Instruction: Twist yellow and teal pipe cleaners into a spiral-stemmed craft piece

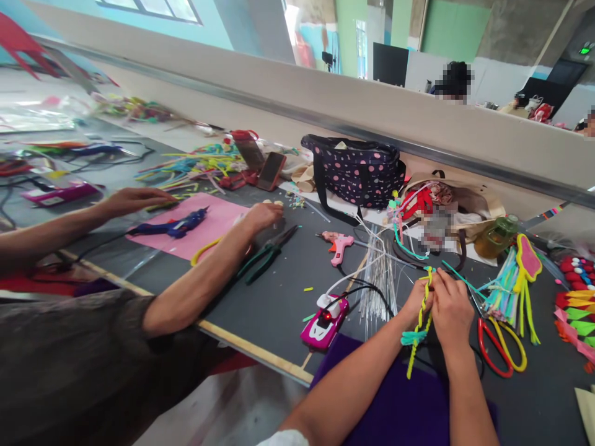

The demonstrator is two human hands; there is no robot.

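Note:
My left hand (417,305) pinches a twisted yellow pipe cleaner (411,359), which hangs below it with a teal piece (413,337) tied around it. Close beside it, my right hand (453,306) has its fingers closed at the upper end of the same strand, where a bit of teal shows. Scissors (496,348) with red and yellow handles lie just right of my right hand. Beyond them is a bundle of pale pipe cleaners (502,291) with a pink-and-yellow shape (528,263). Thin clear sticks (377,297) lie left of my hands.
A pink glue gun (339,246) and a magenta power strip (325,323) with cables sit to the left. A co-worker's arms (199,291) reach over green-handled pliers (267,255) and a blue glue gun (174,224). A patterned bag (356,173) and a bottle (497,236) stand at the back.

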